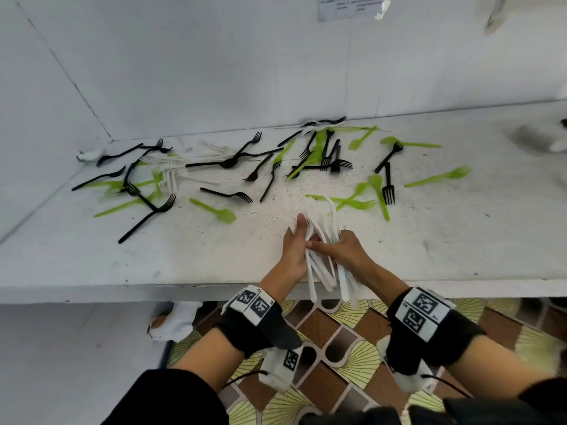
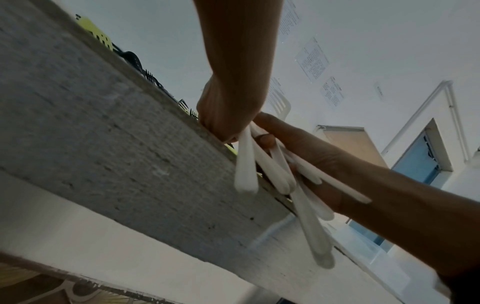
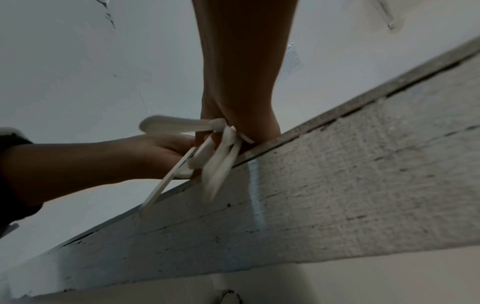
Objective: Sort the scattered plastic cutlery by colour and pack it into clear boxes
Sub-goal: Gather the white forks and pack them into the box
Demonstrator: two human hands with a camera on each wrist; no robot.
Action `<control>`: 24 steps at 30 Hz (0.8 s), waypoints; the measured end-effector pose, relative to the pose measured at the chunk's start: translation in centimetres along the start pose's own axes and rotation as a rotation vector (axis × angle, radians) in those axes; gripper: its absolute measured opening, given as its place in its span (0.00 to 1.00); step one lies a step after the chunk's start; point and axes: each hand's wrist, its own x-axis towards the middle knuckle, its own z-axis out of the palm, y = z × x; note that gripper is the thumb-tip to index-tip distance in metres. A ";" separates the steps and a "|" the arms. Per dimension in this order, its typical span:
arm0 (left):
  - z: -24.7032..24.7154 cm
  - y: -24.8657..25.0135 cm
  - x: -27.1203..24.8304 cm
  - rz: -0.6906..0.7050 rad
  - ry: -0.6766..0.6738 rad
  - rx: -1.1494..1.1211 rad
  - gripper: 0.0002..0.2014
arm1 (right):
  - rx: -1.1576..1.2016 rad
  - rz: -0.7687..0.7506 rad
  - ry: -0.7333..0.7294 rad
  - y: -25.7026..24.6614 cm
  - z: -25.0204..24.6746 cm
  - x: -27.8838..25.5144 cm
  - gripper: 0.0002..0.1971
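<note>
Both hands hold one bundle of white plastic cutlery (image 1: 320, 265) at the front edge of the white table (image 1: 214, 265). My left hand (image 1: 294, 243) grips it from the left, and my right hand (image 1: 343, 250) curls over it from the right. The handles (image 2: 246, 170) fan out downward past the table edge, and the fork heads point up and away. From the right wrist view, the white bundle (image 3: 218, 160) sits between the right hand (image 3: 233, 123) and the left hand (image 3: 155, 150). Black forks (image 1: 227, 194) and green forks (image 1: 214, 210) lie scattered across the table. No clear box shows in the head view.
A white wall (image 1: 214, 72) backs the table, with a corner at the far left. A crumpled white lump (image 1: 89, 154) lies at the back left, and a blurred grey object (image 1: 534, 139) at the back right. Patterned floor tiles (image 1: 352, 348) show below the table's front edge.
</note>
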 end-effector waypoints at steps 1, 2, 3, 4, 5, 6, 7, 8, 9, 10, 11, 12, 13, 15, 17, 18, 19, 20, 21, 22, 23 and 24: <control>0.1 0.0 0.0 -0.009 0.010 0.006 0.16 | 0.031 -0.002 0.016 -0.1 0.0 -0.1 0.14; 0.2 0.1 0.0 -0.023 0.019 0.015 0.16 | 0.069 0.002 0.029 -0.3 0.0 -0.2 0.12; 0.3 0.1 0.0 -0.040 0.022 0.025 0.16 | 0.115 0.015 0.039 -0.5 0.0 -0.3 0.11; 0.3 0.2 0.0 -0.056 0.016 0.031 0.17 | 0.165 0.035 0.047 -0.6 -0.1 -0.3 0.09; 0.3 0.2 -0.1 -0.071 -0.001 0.029 0.17 | 0.203 0.059 0.053 -0.7 -0.1 -0.3 0.09; 0.3 0.2 -0.1 -0.082 -0.016 0.024 0.17 | 0.222 0.082 0.058 -0.8 -0.2 -0.2 0.10; 0.3 0.4 -0.2 -0.092 -0.024 0.027 0.17 | 0.224 0.103 0.063 -0.9 -0.2 -0.1 0.11; 0.2 0.5 -0.1 -0.102 -0.028 0.039 0.17 | 0.219 0.123 0.067 -1.0 -0.2 0.0 0.12; 0.2 0.8 -0.1 -0.113 -0.030 0.046 0.17 | 0.217 0.139 0.067 -1.0 -0.3 0.1 0.12; 0.2 1.0 -0.1 -0.124 -0.033 0.048 0.17 | 0.221 0.150 0.066 -1.0 -0.3 0.3 0.12; 0.1 1.3 0.0 -0.134 -0.034 0.038 0.17 | 0.227 0.157 0.064 -1.0 -0.3 0.4 0.12; 0.0 1.6 0.0 -0.141 -0.030 0.017 0.17 | 0.234 0.165 0.065 -0.9 -0.3 0.5 0.12; -0.2 1.9 0.1 -0.146 -0.019 -0.019 0.16 | 0.246 0.172 0.067 -0.9 -0.4 0.6 0.12; -0.8 2.5 0.4 -0.128 0.029 -0.074 0.15 | 0.287 0.187 0.068 -0.9 -0.8 0.7 0.12; -1.7 3.0 0.8 -0.088 0.075 -0.037 0.13 | 0.326 0.208 0.050 -1.0 -1.2 0.6 0.11; -2.1 3.2 1.0 -0.075 0.076 0.006 0.13 | 0.345 0.218 0.034 -1.2 -1.4 0.5 0.10; -2.5 3.3 1.1 -0.075 0.059 0.055 0.14 | 0.362 0.228 0.016 -1.3 -1.5 0.5 0.10; -2.8 3.5 1.2 -0.092 0.021 0.108 0.15 | 0.376 0.238 0.002 -1.4 -1.7 0.5 0.10; -2.9 3.7 1.2 -0.128 -0.029 0.158 0.18 | 0.393 0.249 -0.009 -1.4 -1.8 0.5 0.10; -2.9 3.9 1.2 -0.175 -0.083 0.198 0.21 | 0.415 0.259 -0.020 -1.5 -1.9 0.5 0.10; -2.8 4.1 1.2 -0.221 -0.130 0.217 0.24 | 0.439 0.270 -0.029 -1.4 -1.9 0.6 0.10; -2.8 4.3 1.1 -0.259 -0.165 0.216 0.28 | 0.459 0.279 -0.035 -1.5 -2.0 0.6 0.09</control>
